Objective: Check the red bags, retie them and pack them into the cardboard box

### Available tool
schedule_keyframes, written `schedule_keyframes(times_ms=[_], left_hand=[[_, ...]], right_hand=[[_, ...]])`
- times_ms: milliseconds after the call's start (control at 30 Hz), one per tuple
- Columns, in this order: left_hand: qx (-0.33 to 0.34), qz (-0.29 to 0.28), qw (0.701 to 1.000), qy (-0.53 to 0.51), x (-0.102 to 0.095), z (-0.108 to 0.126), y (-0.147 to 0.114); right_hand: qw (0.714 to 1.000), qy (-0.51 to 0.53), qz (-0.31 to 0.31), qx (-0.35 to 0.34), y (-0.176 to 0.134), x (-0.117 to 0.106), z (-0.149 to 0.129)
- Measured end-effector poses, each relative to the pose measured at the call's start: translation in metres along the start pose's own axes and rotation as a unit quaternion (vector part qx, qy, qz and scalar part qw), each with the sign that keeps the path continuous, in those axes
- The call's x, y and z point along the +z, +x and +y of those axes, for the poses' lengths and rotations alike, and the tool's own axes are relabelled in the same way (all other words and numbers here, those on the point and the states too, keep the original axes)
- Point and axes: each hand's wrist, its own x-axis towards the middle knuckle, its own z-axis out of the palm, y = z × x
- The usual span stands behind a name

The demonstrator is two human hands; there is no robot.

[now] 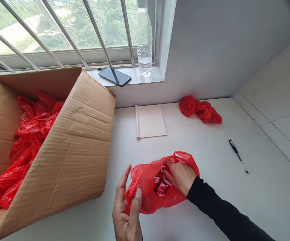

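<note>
A red plastic bag (148,174) lies with its mouth open on the white table, near the front. My left hand (128,211) grips the bag's left rim between thumb and fingers, the index finger stretched upward. From the right, my right hand (181,174) reaches into the bag, its fingers closed at small shiny packets. One dark red packet (162,189) with pale lettering shows in the opening, just below those fingertips. The fingertips are partly hidden, and so is the rest of what the bag contains.
At left stands an open cardboard box (82,140) with several red bags (38,120) inside. A notepad (152,121), a knotted red bag (200,109) and a pen (238,155) lie on the table. The windowsill bears a phone (114,76) and a water bottle (144,42).
</note>
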Motion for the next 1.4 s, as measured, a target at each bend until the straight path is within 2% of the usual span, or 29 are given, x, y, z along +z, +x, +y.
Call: schedule_keyframes(times_ms=[167, 400, 633, 867, 933, 1100, 1400], left_hand=[[-0.004, 0.015, 1.0, -0.015, -0.004, 0.001, 0.001], [0.026, 0.05, 0.998, -0.024, -0.007, -0.006, 0.002], [0.029, 0.03, 0.999, -0.012, -0.007, -0.011, 0.004], [0.054, 0.076, 0.996, -0.001, -0.016, -0.023, 0.002], [0.068, 0.063, 0.996, -0.004, -0.017, -0.024, 0.002], [0.07, -0.027, 0.996, 0.04, -0.02, -0.024, 0.005], [0.041, -0.016, 0.998, 0.045, -0.023, -0.022, 0.006]], right_hand=[[1.0, -0.001, 0.006, 0.001, -0.005, -0.004, -0.003], [0.999, -0.036, -0.006, 0.012, -0.009, -0.007, -0.003], [0.998, -0.054, -0.026, 0.026, -0.009, -0.007, 0.001], [0.995, -0.072, -0.044, 0.057, -0.017, -0.011, -0.003], [0.994, -0.077, -0.052, 0.064, -0.018, -0.013, -0.005], [0.992, -0.085, -0.074, 0.059, -0.015, -0.016, -0.006], [0.997, -0.042, -0.053, 0.04, -0.021, -0.019, -0.008]])
